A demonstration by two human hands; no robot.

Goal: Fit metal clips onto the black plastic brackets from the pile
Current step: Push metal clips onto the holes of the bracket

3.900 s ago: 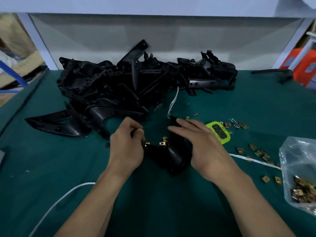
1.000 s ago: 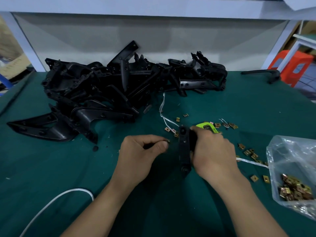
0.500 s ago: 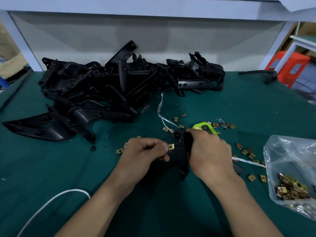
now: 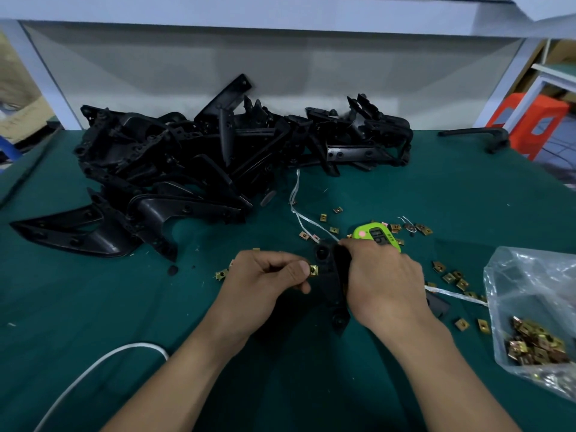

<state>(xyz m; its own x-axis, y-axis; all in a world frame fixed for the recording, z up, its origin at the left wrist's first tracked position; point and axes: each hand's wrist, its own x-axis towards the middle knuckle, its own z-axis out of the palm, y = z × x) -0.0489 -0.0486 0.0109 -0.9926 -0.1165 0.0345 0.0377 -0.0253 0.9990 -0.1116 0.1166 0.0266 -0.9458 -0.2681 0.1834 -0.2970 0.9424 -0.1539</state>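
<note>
- Left hand [image 4: 268, 275]: fingers curled, thumb and forefinger pinching one brass clip [image 4: 313, 270]. The clip touches the left edge of the bracket [image 4: 330, 279].
- Right hand [image 4: 383, 282]: wrapped round the bracket's right side, thumb at its far end, gripping it.
- Bracket: between the two hands, near the table's [image 4: 93, 307] front centre. It runs lengthwise toward the viewer, near tip down on the green cloth.
- Loose clips [image 4: 448, 277]: scattered on the cloth right of and beyond the hands; a few lie just left of the left hand.
- Green gadget [image 4: 378, 235]: just beyond the right hand.
- Bag [image 4: 536, 307]: clear plastic, at the right edge, more clips inside.
- Pile [image 4: 187, 163]: black brackets heaped at the back left, well apart from the hands.
- White cord [image 4: 93, 369]: near left corner.
</note>
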